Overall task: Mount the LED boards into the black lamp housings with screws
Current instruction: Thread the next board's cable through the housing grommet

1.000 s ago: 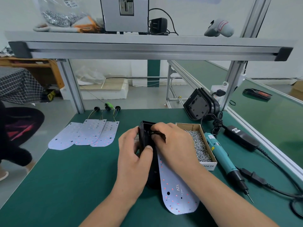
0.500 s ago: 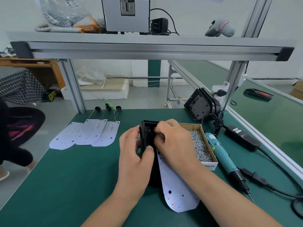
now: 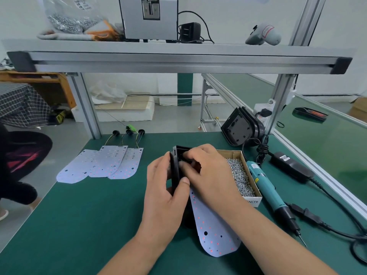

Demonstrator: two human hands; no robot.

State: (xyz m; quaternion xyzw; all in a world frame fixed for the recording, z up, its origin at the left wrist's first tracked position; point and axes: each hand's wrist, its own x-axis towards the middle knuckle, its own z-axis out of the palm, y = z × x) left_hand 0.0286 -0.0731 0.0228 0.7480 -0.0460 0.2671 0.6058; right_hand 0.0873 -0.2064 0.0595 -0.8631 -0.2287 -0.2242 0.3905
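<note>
A black lamp housing (image 3: 175, 167) stands tilted on edge at the middle of the green mat. My left hand (image 3: 165, 192) grips its left wall, thumb on the near rim. My right hand (image 3: 206, 171) reaches into its upper end with curled fingers; what they pinch is hidden. A white LED board (image 3: 213, 233) with red dots sticks out of the housing toward me, under my right wrist. Three more LED boards (image 3: 105, 163) with wires lie fanned at the left. A cardboard box of screws (image 3: 241, 177) sits just right of my right hand.
A teal electric screwdriver (image 3: 268, 192) lies right of the box, tip toward me, with its black power brick (image 3: 291, 166) and cables. Stacked black housings (image 3: 241, 127) lean at the back right. An aluminium shelf frame (image 3: 178, 58) spans overhead. A person crouches at far left.
My right hand's fingers have worked slightly deeper into the housing's upper end. The left hand keeps its grip and the LED board stays in place.
</note>
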